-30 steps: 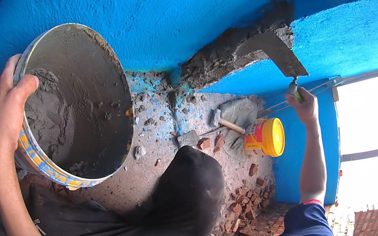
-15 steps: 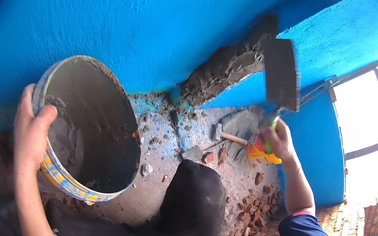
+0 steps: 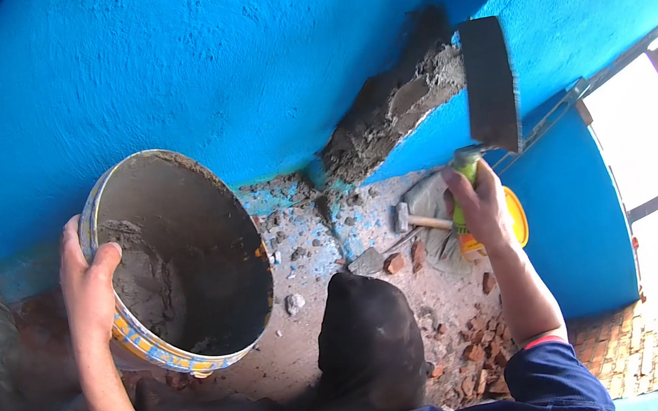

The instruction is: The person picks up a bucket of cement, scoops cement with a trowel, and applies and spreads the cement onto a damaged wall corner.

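Note:
My left hand [image 3: 90,293] is closed on the rim of a round paint-spattered bucket [image 3: 228,253], tilted with its mouth toward me, with wet grey mortar [image 3: 146,284] inside. My right hand [image 3: 481,206] grips the green handle of a wide, dark-bladed trowel [image 3: 488,79]. The blade stands upright beside the right end of a rough band of grey mortar [image 3: 392,112] on the blue wall [image 3: 151,78]; whether it touches the surface I cannot tell.
A mallet [image 3: 428,222] lies on grey cloth behind a yellow-lidded pail [image 3: 515,213], partly hidden by my right hand. Broken brick [image 3: 480,354] covers part of the floor beside my dark-trousered knee [image 3: 362,322]. A bright window [image 3: 649,117] is at the right.
The bucket has moved down in the picture with my left hand. The trowel blade has turned from slanting to upright, and my right hand has shifted left. The view has also shifted slightly.

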The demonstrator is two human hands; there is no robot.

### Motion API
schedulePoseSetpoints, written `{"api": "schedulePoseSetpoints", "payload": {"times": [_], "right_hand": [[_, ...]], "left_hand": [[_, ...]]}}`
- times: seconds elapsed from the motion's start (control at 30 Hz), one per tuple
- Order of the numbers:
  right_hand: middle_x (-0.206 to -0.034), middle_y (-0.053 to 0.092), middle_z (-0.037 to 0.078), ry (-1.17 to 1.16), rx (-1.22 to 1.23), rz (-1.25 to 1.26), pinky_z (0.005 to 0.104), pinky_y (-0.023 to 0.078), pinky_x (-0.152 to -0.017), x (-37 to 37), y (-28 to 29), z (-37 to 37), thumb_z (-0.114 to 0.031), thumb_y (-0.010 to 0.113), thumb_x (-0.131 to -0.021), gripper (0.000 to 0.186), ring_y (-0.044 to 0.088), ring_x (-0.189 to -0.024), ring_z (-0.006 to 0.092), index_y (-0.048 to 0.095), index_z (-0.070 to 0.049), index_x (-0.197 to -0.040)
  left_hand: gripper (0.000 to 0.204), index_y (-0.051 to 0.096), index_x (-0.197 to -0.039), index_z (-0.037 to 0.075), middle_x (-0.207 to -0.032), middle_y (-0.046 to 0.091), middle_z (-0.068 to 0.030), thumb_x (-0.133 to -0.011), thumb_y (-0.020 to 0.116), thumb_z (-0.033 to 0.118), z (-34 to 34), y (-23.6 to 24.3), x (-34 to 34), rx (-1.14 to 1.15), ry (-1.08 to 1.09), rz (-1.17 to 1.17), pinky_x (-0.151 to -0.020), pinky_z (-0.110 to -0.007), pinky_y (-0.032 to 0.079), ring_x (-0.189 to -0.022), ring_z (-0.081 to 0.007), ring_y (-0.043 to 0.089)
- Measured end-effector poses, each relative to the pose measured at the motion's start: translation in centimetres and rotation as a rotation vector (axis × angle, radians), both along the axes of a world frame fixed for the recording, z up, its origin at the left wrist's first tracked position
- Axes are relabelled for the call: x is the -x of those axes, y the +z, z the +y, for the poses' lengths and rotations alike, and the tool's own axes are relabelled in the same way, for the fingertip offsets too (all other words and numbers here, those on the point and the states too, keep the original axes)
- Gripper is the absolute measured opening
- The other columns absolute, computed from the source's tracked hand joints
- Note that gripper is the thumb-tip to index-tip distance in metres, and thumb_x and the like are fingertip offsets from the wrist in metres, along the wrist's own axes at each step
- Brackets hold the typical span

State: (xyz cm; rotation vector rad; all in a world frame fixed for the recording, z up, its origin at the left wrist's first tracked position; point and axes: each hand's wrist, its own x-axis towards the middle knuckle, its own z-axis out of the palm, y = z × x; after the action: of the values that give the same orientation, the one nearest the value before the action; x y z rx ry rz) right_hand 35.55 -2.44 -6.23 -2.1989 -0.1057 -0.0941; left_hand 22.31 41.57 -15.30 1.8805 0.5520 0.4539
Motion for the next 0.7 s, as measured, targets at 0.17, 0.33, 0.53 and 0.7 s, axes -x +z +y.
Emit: {"api": "schedulePoseSetpoints", "payload": {"times": [0.17,0.33,0.53,0.7], "right_hand": [[-0.087,0.06,0.003,0.056,-0.139,-0.072,0.0273,0.046,-0.072,-1.1,-8.0,-6.5,-0.003,0.059,-0.085,0.017,0.055,-0.081,0.0104,0.055,-0.003,-0.101],[-0.081,0.062,0.02,0.063,0.282,0.067,0.0378,0.048,-0.076,-2.1,-14.8,-10.1,-0.011,0.061,-0.071,0.026,0.063,-0.081,0.0335,0.056,0.0,-0.094],[-0.101,0.065,0.018,0.144,0.722,0.155,0.0494,0.042,-0.095,-6.9,-17.3,-13.1,-0.018,0.061,-0.07,0.029,0.057,-0.108,0.0365,0.061,-0.007,-0.097],[-0.094,0.064,0.019,0.186,0.739,0.077,0.0469,0.047,-0.085,-12.1,-16.2,-14.0,-0.013,0.06,-0.07,0.024,0.059,-0.097,0.0396,0.058,-0.004,-0.091]], "left_hand": [[0.052,0.05,-0.129,-0.002,-0.12,0.057,-0.0145,-0.079,0.057,0.012,-0.3,0.3,-0.1,0.076,-0.021,-0.034,-0.098,-0.035,0.04,-0.111,-0.0245,0.054],[0.052,0.051,-0.127,-0.003,-0.119,0.057,-0.014,-0.077,0.056,0.009,-0.9,1.1,-0.7,0.072,-0.041,-0.017,-0.098,-0.035,0.04,-0.11,-0.0231,0.054],[0.054,0.049,-0.13,-0.003,-0.122,0.056,-0.0133,-0.077,0.052,0.008,-1.0,1.1,-0.7,0.068,-0.057,0.014,-0.101,-0.034,0.038,-0.113,-0.0223,0.052],[0.054,0.05,-0.129,-0.002,-0.121,0.057,-0.0137,-0.076,0.054,0.009,-1.6,1.3,-0.8,0.121,-0.03,0.009,-0.1,-0.034,0.039,-0.111,-0.0238,0.054]]}}
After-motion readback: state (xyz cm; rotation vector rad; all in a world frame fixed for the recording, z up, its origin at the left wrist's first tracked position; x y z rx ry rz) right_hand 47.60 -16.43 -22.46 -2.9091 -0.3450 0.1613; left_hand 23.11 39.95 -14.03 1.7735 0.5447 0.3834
